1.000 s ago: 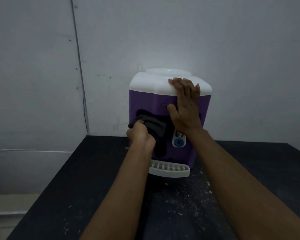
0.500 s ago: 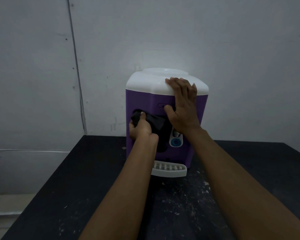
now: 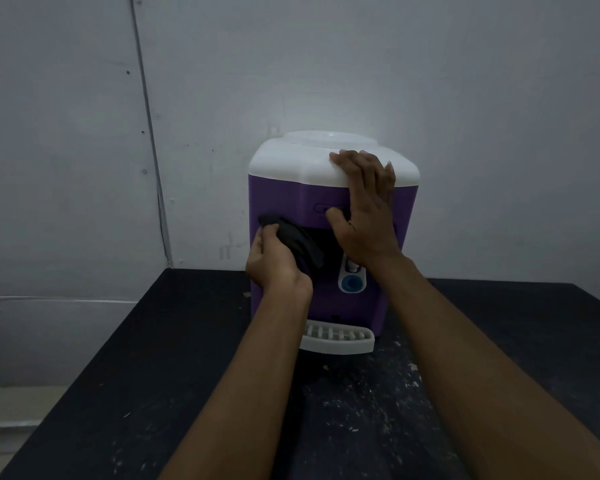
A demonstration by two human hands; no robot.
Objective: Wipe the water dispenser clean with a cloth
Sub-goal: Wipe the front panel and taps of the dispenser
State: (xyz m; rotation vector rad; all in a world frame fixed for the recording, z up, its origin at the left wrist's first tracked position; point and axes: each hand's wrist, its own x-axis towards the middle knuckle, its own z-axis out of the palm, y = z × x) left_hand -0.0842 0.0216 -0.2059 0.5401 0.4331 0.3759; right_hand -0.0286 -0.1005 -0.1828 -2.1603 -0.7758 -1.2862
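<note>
A purple water dispenser [image 3: 281, 199] with a white top stands on a black table, close to the wall. A black cloth [image 3: 297, 237] is bunched against the left part of its front, gripped by my left hand [image 3: 274, 261]. My right hand [image 3: 364, 209] lies flat on the front right, its fingers reaching over the white top's edge and its thumb on the purple face. Below that hand a white tap with a blue button [image 3: 352, 283] shows. The other part of the tap recess is hidden by cloth and hands.
A white drip tray [image 3: 336, 337] sticks out at the dispenser's base. The black table [image 3: 153, 393] carries pale specks and scratches in front of it. Grey wall panels [image 3: 84, 168] rise directly behind and to the left. The table's left edge drops to a pale floor.
My left hand with the cloth has moved up and slightly left across the purple front. My right hand has kept its place on the top edge.
</note>
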